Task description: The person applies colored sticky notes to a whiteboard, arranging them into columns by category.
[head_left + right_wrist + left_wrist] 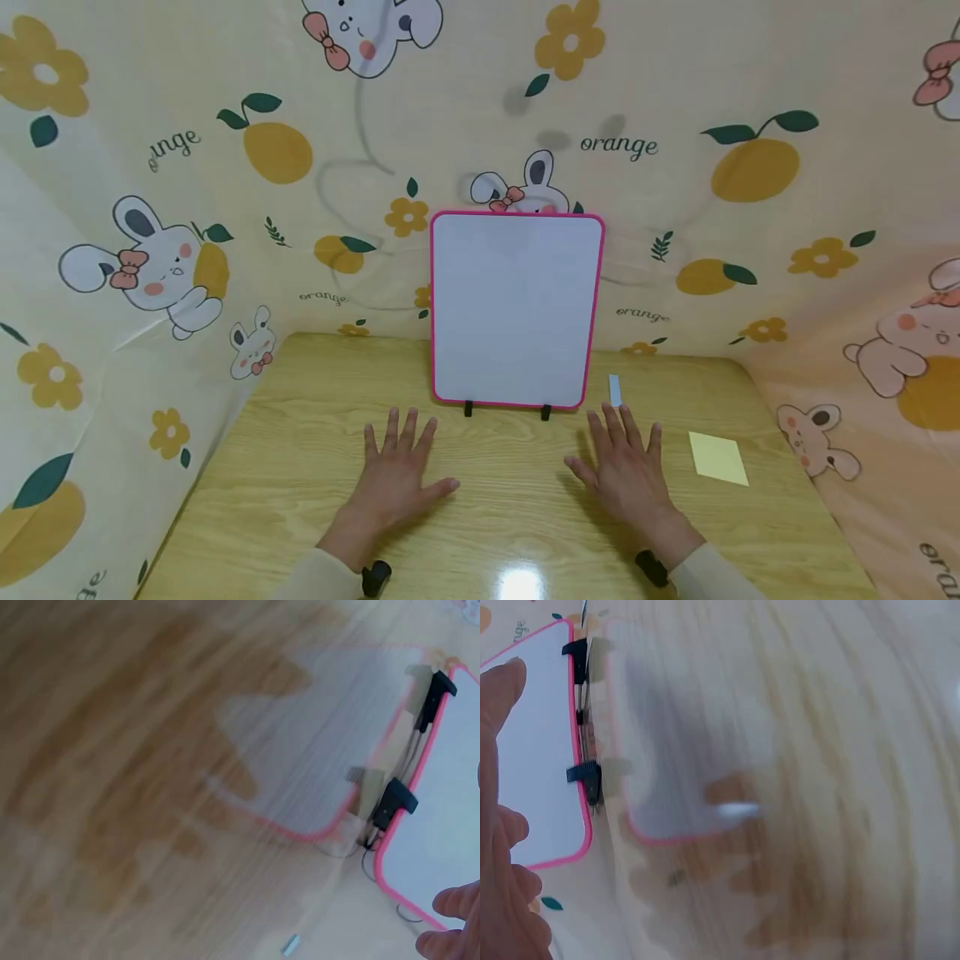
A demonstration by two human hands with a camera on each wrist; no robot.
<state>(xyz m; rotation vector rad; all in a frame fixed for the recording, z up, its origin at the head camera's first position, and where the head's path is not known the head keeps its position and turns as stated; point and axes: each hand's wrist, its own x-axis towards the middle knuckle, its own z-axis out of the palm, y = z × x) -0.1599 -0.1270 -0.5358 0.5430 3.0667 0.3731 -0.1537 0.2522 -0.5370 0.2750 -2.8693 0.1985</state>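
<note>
1. Two hands, the left hand (393, 483) and the right hand (630, 479), show at the lower centre of the head view, fingers straight and spread, palms down over a wooden desk (495, 517); whether they touch it, I cannot tell.
2. Also in the head view, a whiteboard (516, 308) with a pink border stands at the centre, on two black feet (468, 408), just beyond the fingertips.
3. Right of the centre there, a pale blue strip (615, 390) lies just ahead of the right fingertips, and a yellow note (718, 458) lies near that hand, farther right in the frame.
4. A cloth (465, 108) printed with rabbits, flowers and oranges fills the top and sides.
5. In the left wrist view, the left thumb and fingertips run down the left edge, partly in front of the whiteboard; its reflection shows in the desk.
6. In the right wrist view, the whiteboard is at the right, two fingertips are at the lower right, and the strip lies at the bottom centre.
</note>
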